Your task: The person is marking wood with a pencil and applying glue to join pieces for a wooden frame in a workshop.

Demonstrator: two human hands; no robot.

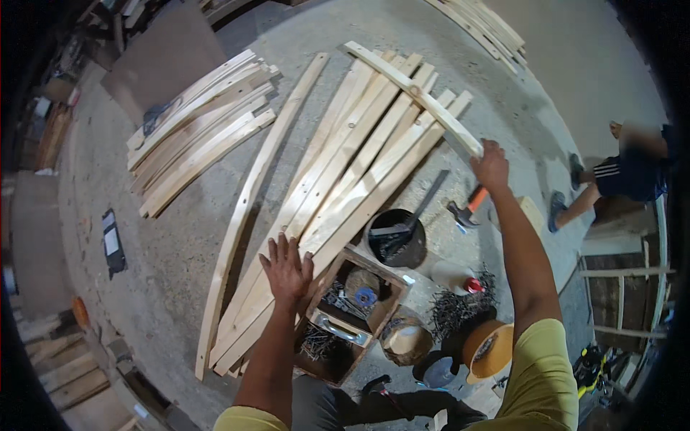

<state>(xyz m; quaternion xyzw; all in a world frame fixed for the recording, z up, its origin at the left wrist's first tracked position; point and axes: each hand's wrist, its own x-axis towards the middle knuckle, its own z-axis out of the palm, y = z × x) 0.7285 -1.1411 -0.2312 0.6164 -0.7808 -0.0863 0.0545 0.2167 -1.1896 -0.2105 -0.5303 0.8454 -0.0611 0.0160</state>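
Observation:
My left hand (287, 271) lies with fingers spread on a fanned stack of long pale wooden planks (323, 183), near its close end. My right hand (491, 165) is closed round the near right end of a shorter wooden strip (415, 91), which lies slantwise across the far ends of the stack. Left of the stack runs a single long plank (248, 197). Just below my right hand, a hammer (476, 200) with an orange handle rests on the floor. A dark bucket (418, 251) with a long dark tool in it stands between my arms.
A wooden box (401, 291) of nails stands before me, beside loose nails (463, 309), a red-capped white bottle (451, 276) and an orange bowl (507, 345). More planks lie at left (208, 129) and far right (481, 29). Another person (632, 176) is at the right.

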